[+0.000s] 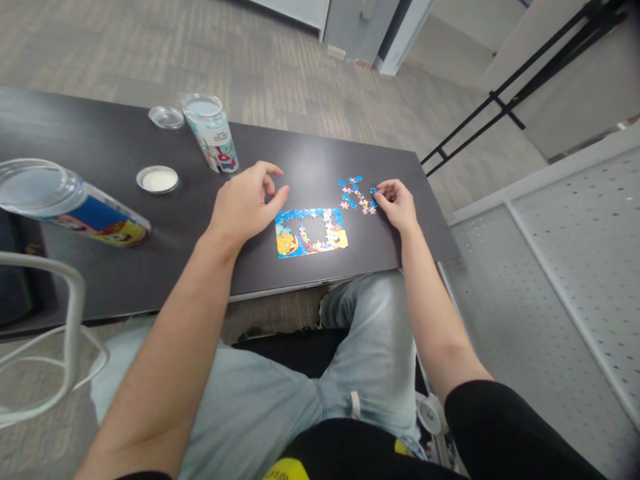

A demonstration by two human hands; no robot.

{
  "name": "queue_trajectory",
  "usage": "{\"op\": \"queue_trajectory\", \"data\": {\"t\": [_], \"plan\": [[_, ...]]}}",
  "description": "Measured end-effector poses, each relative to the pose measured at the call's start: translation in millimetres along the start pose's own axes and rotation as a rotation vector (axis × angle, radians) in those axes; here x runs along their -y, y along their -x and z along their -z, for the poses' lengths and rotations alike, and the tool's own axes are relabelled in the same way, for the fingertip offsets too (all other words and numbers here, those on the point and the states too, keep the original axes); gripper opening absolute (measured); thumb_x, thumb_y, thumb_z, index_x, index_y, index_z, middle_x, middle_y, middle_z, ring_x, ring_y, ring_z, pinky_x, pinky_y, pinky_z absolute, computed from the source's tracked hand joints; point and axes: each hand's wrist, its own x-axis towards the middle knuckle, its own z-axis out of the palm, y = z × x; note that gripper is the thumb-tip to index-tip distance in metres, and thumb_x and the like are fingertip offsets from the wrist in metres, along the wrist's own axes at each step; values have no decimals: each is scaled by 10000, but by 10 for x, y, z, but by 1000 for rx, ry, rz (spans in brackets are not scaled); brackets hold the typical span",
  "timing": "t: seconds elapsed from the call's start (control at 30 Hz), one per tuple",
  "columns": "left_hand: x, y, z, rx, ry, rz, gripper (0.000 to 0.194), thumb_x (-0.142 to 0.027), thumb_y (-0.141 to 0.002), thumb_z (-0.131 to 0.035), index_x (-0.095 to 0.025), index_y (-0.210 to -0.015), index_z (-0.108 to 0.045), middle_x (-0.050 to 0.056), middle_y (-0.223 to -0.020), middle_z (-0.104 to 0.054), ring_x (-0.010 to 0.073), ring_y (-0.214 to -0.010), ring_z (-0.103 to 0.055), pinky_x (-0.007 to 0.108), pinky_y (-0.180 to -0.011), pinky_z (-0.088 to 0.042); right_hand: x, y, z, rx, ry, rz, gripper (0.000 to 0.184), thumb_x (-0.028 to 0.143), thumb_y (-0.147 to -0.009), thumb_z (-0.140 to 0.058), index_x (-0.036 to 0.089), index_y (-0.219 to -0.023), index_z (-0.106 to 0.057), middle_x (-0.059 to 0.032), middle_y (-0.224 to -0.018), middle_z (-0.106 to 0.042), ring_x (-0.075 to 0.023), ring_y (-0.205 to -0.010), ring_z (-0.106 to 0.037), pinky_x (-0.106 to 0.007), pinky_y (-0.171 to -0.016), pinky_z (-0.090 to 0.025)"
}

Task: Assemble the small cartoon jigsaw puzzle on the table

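Observation:
A partly assembled jigsaw puzzle (287, 244) lies flat on the dark table, its colourful border joined around a gap in the middle. My left hand (250, 200) hovers or rests by its upper left corner, fingers loosely curved and apart, with nothing in them. To the right of the puzzle is a scatter of loose puzzle pieces (363, 203), mostly blue, pink and yellow. At the right side of that scatter, my right hand (396, 202) pinches a small blue puzzle piece (373, 191) between thumb and forefinger.
Left of my hands stand a clear-topped printed canister (215, 137) and a larger one (100, 217). Two round lids (157, 179) (167, 117) lie near them. A white cable (75, 313) loops at the lower left. A perforated panel (560, 267) borders the table's right end.

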Motion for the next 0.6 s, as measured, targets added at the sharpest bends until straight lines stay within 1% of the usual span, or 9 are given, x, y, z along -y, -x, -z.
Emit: {"op": "queue_trajectory", "data": {"t": [0.1,0.17,0.2,0.27,0.3,0.37,0.43,0.5,0.6], "plan": [[4,2,-4,-1,-9,0,309,-323,-1060,-846,-293,-1365,-808,27,-996,-823,258,-790,-659,428,-804,-516,167,96,-65,-25,-78,14,474,722,-863,-725,342,-1145,-756,-43,-1015,-742,-281,-895,-632,-471,-882,-614],[5,9,2,0,-19,-3,313,-312,-1065,-845,-285,-1375,-811,29,-1004,-828,252,-789,-656,427,-800,-509,366,202,-163,-6,-228,32,442,697,-872,-803,346,-1140,-825,-54,-1020,-767,-310,-963,-669,-486,-918,-615],[4,13,6,3,-22,-6,318,-311,-1070,-842,-281,-1385,-814,30,-1011,-830,249,-786,-655,428,-799,-506,487,253,-222,49,-312,37,423,683,-881,-864,350,-1143,-856,-39,-985,-758,-300,-931,-666,-477,-898,-608],[-3,25,17,16,-23,-10,324,-314,-1081,-832,-274,-1403,-818,30,-1021,-834,246,-780,-658,427,-793,-501,751,320,-339,226,-446,66,431,700,-883,-995,345,-1103,-893,-3,-879,-714,-272,-858,-654,-454,-880,-600],[-9,30,22,24,-22,-11,325,-315,-1085,-828,-273,-1407,-819,30,-1023,-836,246,-780,-663,425,-787,-498,882,328,-388,326,-487,83,477,745,-884,-1046,340,-1090,-902,-5,-887,-748,-265,-861,-670,-446,-884,-610],[-21,38,30,40,-20,-11,319,-312,-1085,-831,-279,-1402,-821,27,-1018,-837,248,-791,-681,419,-777,-499,1116,287,-454,528,-512,111,588,810,-843,-1135,314,-1058,-904,-22,-921,-818,-251,-849,-704,-424,-845,-622],[-27,39,37,53,-23,-12,307,-308,-1079,-841,-285,-1385,-823,23,-1007,-834,252,-805,-697,417,-778,-509,1280,200,-479,675,-499,146,621,808,-862,-1166,278,-1067,-916,-21,-869,-820,-235,-812,-708,-399,-807,-610],[-26,37,44,70,-31,-14,295,-307,-1072,-852,-285,-1365,-829,20,-999,-831,253,-800,-699,420,-778,-519,1356,111,-477,748,-500,177,611,781,-877,-1185,263,-1070,-924,-15,-846,-826,-223,-789,-711,-381,-777,-591],[-30,39,63,102,-44,-13,292,-307,-1077,-855,-273,-1366,-837,27,-1019,-837,248,-780,-684,430,-770,-516,1308,41,-436,778,-499,188,570,749,-915,-1178,263,-1078,-930,-9,-846,-848,-216,-789,-725,-364,-760,-567]]}}
